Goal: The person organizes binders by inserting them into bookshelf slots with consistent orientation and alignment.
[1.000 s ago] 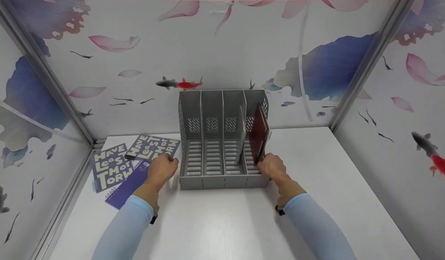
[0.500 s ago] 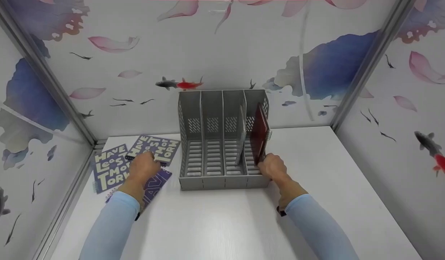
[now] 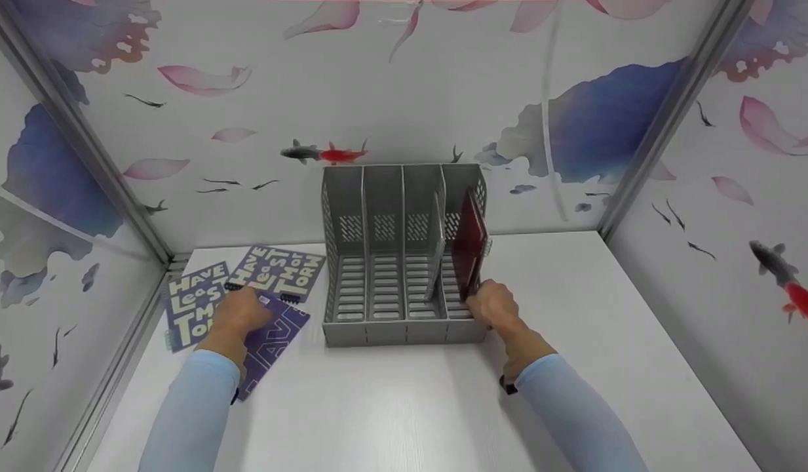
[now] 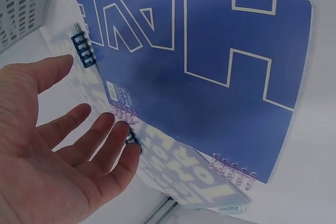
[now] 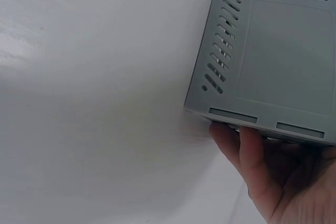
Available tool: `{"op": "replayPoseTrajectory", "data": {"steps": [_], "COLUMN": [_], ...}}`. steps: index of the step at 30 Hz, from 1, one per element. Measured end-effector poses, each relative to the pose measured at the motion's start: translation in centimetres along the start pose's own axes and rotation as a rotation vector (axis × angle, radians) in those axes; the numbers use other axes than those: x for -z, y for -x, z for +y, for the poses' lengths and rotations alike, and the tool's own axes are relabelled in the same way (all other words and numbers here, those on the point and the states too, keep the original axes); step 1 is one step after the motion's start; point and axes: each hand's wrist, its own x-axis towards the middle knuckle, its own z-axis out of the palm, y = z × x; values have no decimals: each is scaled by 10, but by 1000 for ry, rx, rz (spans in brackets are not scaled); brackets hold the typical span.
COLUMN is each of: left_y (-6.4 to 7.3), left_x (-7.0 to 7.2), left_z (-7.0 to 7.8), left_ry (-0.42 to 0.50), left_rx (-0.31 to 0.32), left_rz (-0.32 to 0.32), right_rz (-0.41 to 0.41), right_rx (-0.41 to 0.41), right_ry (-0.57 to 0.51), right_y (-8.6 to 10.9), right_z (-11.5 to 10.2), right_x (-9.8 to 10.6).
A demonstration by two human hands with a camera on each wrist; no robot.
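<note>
My left hand [image 3: 241,314] is over a purple-blue spiral notebook [image 3: 272,347] lying on the table's left side. In the left wrist view, the hand's [image 4: 79,150] fingers are loosely bent with nothing between them, beside the notebook's lilac coils. Part of that notebook is hidden by the wrist in the head view. My right hand [image 3: 495,307] grips the front right corner of a grey file rack [image 3: 407,333]; in the right wrist view, its fingers [image 5: 252,150] curl against the rack's edge. A dark red notebook [image 3: 470,249] stands in the rack's rightmost slot.
Two patterned notebooks, one [image 3: 295,272] near the rack and another [image 3: 186,308] farther left, lie partly under the purple-blue one. A thin grey-edged item [image 3: 436,252] stands in the slot left of the red notebook. Patterned panels [image 3: 404,98] enclose the white table [image 3: 404,406].
My left hand has moved left and toward me, from beside the rack to over the purple-blue notebook, uncovering its lettering. My right hand has stayed at the rack's corner.
</note>
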Motion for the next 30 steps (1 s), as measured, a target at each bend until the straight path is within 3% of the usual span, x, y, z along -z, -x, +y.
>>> {"op": "replayPoseTrajectory", "data": {"steps": [8, 16, 20, 30], "left_y": [2, 32, 39, 28], "left_x": [4, 11, 11, 0], "left_z": [-15, -18, -20, -29], "left_ry": [-64, -27, -24, -88], "left_rx": [-3, 51, 56, 41], "left_rz": [-11, -36, -42, -21], "right_rz": [4, 12, 10, 10], "right_rx": [6, 0, -6, -11], "right_ry": [6, -6, -19, -36], "right_y": [-1, 0, 2, 2], "right_z": [-2, -2, -3, -1], "right_x": [1, -2, -2, -2]}}
